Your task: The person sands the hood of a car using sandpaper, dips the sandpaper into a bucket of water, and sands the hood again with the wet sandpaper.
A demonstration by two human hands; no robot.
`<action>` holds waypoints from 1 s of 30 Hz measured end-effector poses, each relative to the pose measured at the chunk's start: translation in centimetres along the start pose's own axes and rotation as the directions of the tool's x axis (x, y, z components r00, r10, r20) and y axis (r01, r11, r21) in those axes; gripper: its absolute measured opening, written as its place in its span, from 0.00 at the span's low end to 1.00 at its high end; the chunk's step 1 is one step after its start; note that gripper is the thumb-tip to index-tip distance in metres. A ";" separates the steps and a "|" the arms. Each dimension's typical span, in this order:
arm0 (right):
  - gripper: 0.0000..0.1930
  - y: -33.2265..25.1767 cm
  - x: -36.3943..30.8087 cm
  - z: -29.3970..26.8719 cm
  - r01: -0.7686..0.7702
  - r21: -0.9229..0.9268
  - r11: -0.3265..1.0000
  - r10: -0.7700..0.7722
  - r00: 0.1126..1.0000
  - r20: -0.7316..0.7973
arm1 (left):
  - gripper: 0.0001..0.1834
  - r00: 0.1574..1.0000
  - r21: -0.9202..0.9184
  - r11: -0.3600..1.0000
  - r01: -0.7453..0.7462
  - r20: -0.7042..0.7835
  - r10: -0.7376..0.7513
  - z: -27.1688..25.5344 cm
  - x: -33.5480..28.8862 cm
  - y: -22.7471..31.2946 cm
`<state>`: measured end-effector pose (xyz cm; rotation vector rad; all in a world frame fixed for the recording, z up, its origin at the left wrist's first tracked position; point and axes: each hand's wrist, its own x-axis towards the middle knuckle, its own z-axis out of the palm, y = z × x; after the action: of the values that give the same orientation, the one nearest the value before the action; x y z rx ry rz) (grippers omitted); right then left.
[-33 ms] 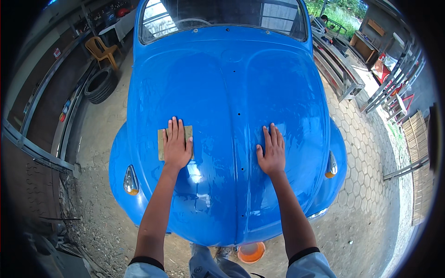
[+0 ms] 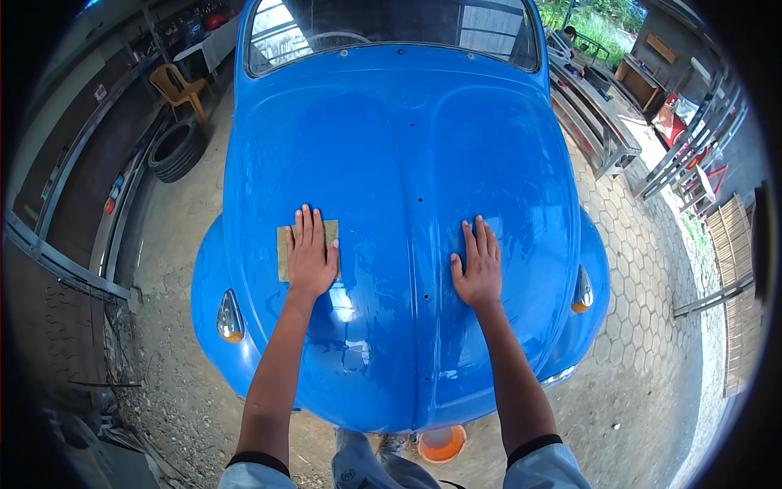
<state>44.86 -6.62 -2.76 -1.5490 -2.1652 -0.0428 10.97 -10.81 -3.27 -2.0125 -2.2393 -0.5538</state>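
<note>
The blue front hood (image 2: 350,163) of a rounded car spreads out before me, its paint glossy with wet-looking streaks. My left hand (image 2: 310,259) lies flat on the hood's left half, fingers stretched forward, pressing on a thin square tan sheet (image 2: 331,232). The sheet looks like sandpaper, though its underside is hidden. On the right half of the hood, my right hand (image 2: 478,269) rests palm down with its fingers extended and thumb apart; I see nothing under it. A row of small holes runs along the hood's middle ridge between the hands.
Below the car's nose, an orange bucket (image 2: 441,444) stands by my feet. Black tyres (image 2: 177,152) and a yellow plastic chair (image 2: 179,88) are at the left. Along the right lie a long bench (image 2: 599,122) and metal bars (image 2: 692,138). Farther back right is another person (image 2: 565,36).
</note>
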 end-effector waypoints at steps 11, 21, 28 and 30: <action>0.33 0.2 -0.2 0.1 0.002 0.002 1.000 -0.002 1.000 0.002 | 0.38 1.000 0.000 1.000 0.000 0.005 0.000 0.5 -3.7 1.8; 0.32 0.2 0.0 0.5 0.005 -0.026 1.000 -0.005 1.000 -0.003 | 0.39 0.999 0.011 0.999 0.036 -0.003 -0.036 1.4 -10.5 6.4; 0.32 0.0 0.0 0.4 -0.012 -0.033 0.999 0.013 1.000 0.019 | 0.38 0.999 0.020 0.999 0.033 -0.036 -0.032 1.2 -2.4 4.2; 0.32 0.0 -0.1 0.5 -0.012 -0.026 1.000 0.013 1.000 0.022 | 0.37 0.995 0.037 0.995 0.093 -0.032 -0.092 1.6 0.9 4.1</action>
<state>44.76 -6.56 -3.22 -1.5842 -2.1798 -0.0500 15.14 -9.17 -3.59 -1.8780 -2.3163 -0.5416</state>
